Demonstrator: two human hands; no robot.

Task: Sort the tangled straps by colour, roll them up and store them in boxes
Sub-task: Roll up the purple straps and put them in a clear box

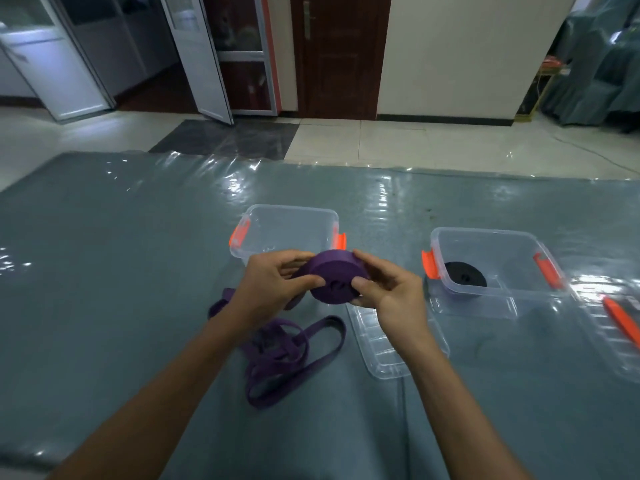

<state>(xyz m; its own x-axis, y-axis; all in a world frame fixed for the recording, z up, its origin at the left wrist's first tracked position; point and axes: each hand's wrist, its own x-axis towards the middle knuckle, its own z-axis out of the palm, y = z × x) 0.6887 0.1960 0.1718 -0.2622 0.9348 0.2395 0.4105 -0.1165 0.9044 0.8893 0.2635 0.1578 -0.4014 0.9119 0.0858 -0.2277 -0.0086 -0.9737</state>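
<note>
Nearest the camera: two bare forearms reach forward over the tabletop (104, 254), which carries a grey cover under glossy clear film.

Loose tail (291, 355) of the purple strap lies in a knotted heap just below the hands, still unrolled. It runs up behind the left hand (266, 285) to the roll (334, 280).

Left hand: closed on the roll's left side, thumb on the near face, fingers behind. Right hand (391, 292): closed on the right side, thumb pressed to the face near the core. Roll is held in the air, in front of the empty box (291, 220).

Lid (377, 358) lies flat under the right wrist. Further right, second box (519, 292) holds a rolled black strap (464, 277). At the right edge, another lid (620, 355) with an orange clip.

Risks, as judged:
- Heap looks crossed over itself; pulling it in could tighten a knot and stall the winding.
- Slackened thumb pressure could let the coil telescope or spring loose.
- Tail dragging across slick film may snag the lid and shift it.
- Purple roll belongs in the empty box; dropping it with the black one would undo the colour sort.
</note>
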